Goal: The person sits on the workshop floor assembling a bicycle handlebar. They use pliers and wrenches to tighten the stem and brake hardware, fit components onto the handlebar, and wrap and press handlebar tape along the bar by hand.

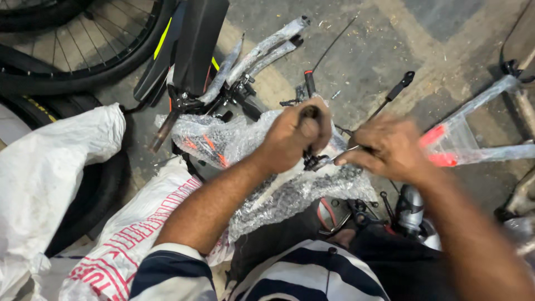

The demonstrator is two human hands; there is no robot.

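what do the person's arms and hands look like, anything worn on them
Both hands are bare: the left hand and right hand wear no gloves, rings or watch that show. The forearms are uncovered. A short sleeve with dark navy and white stripes ends above the left elbow.

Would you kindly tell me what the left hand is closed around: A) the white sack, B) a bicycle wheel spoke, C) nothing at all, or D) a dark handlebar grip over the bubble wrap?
D: the left hand is fisted around a dark handlebar grip above the bubble wrap, while the right hand pinches a thin cable beside it.
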